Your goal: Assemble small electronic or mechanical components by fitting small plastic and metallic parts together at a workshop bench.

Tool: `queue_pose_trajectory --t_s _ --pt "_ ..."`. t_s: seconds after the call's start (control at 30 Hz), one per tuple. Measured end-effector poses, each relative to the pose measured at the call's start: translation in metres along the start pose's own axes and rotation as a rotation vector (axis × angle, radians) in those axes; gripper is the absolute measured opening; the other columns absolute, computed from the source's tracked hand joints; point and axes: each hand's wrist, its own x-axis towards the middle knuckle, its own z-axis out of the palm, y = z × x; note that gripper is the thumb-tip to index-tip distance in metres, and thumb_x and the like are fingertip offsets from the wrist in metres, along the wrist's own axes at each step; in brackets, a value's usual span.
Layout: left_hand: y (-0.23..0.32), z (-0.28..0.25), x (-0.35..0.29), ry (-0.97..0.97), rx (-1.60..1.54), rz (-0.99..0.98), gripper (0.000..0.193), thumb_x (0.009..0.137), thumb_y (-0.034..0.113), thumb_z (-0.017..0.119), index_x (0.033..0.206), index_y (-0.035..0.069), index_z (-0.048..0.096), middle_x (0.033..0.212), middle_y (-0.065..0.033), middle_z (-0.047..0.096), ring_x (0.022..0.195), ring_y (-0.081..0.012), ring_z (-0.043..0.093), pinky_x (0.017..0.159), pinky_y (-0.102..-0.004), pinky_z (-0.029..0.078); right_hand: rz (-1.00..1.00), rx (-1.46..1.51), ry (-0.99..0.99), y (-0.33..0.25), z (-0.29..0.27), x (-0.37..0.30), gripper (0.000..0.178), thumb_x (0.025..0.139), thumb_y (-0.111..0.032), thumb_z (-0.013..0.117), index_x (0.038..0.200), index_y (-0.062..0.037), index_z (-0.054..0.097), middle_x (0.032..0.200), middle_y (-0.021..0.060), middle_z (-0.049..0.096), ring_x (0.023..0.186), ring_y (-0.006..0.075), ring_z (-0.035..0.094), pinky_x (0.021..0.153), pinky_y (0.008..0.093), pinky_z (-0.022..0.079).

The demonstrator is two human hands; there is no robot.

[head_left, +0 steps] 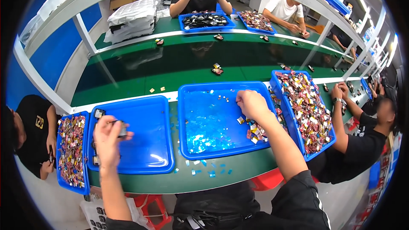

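My left hand (106,138) grips a small black square part (122,130) over the left side of a blue tray (147,145). More dark parts (99,113) lie along that tray's left edge, partly hidden by the hand. Over a second blue tray (213,150), my right hand (254,105) is closed, fingertips pinched; what they hold, if anything, cannot be made out. Under my right forearm a pile of small circuit pieces (256,133), red, yellow and white, lies in this tray's right side. Bits of shiny blue film (200,138) are scattered across its bottom.
Heaped trays of circuit pieces stand at the right (304,110) and far left (71,151). Behind runs a green conveyor (170,66) carrying small parts, under a white metal frame (81,34). Co-workers sit opposite and at both sides. Blue film scraps (212,173) lie on the near table edge.
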Motion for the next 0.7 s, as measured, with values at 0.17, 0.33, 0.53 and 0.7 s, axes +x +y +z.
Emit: queue_pose_trajectory --t_s 0.17,0.33,0.53,0.7 --pt "-0.006 0.081 -0.018 -0.377 -0.209 -0.376 0.039 0.093 0.017 0.061 0.128 0.008 0.048 0.106 -0.0125 0.061 0.074 -0.0155 0.062 0.058 -0.0238 0.051 -0.072 0.707 0.197 -0.041 -0.023 -0.033 0.010 0.081 0.000 0.065 0.091 0.0005 0.065 0.080 0.0082 0.067 0.072 0.0161 0.065 0.067 0.0272 0.051" --pt "-0.030 0.120 -0.027 -0.489 0.205 0.099 0.032 0.084 0.015 0.072 0.115 0.012 0.067 0.107 -0.0056 0.053 0.085 -0.0121 0.056 0.068 -0.0242 0.048 -0.100 1.257 0.003 -0.086 -0.016 -0.070 0.011 0.084 0.000 0.068 0.094 0.0023 0.065 0.087 0.0049 0.066 0.076 0.0093 0.061 0.071 0.0233 0.050" --pt "-0.028 0.123 -0.030 -0.530 0.301 0.211 0.016 0.078 0.013 0.076 0.092 0.006 0.073 0.103 -0.0107 0.055 0.082 -0.0154 0.059 0.069 -0.0273 0.049 -0.117 1.412 -0.086 -0.107 -0.001 -0.076 0.010 0.086 0.000 0.066 0.093 0.0058 0.066 0.093 0.0087 0.063 0.084 0.0130 0.063 0.077 0.0250 0.052" --pt "-0.031 0.121 -0.033 -0.499 0.257 0.166 0.013 0.079 0.010 0.074 0.091 0.004 0.073 0.104 -0.0107 0.057 0.076 -0.0161 0.061 0.067 -0.0280 0.050 -0.097 1.414 -0.148 -0.108 0.001 -0.079 0.008 0.087 -0.001 0.065 0.092 0.0058 0.065 0.092 0.0080 0.063 0.083 0.0112 0.062 0.076 0.0237 0.051"
